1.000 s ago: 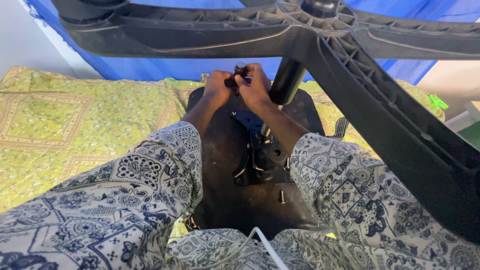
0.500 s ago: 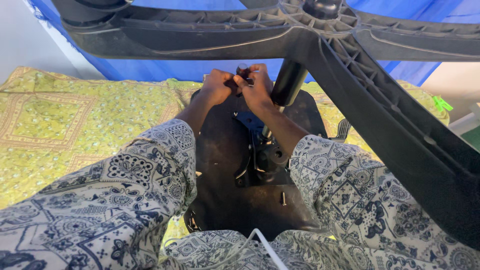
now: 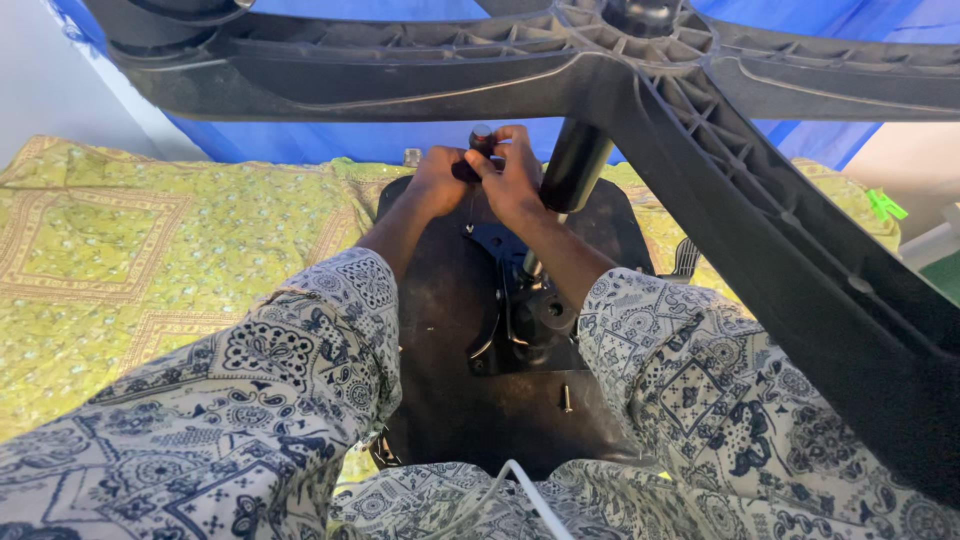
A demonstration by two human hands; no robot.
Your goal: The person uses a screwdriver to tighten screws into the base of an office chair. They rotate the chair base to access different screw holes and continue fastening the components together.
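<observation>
Knob (image 3: 478,150), small, dark, at far edge of upturned office-chair seat underside (image 3: 450,330).
I see my left hand (image 3: 435,182) and right hand (image 3: 515,180) meeting on it, fingers of both pinching it together. Gas-lift column (image 3: 572,165) rises just beside the right hand; star base (image 3: 700,120) spans overhead; one loose screw (image 3: 566,398) lies on the seat; green patterned bedspread (image 3: 130,260) beneath.

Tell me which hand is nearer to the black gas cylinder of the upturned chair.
The right hand is nearer: it is just beside the black gas cylinder, on its left in the picture. The left hand is farther away, beyond the right hand.
</observation>
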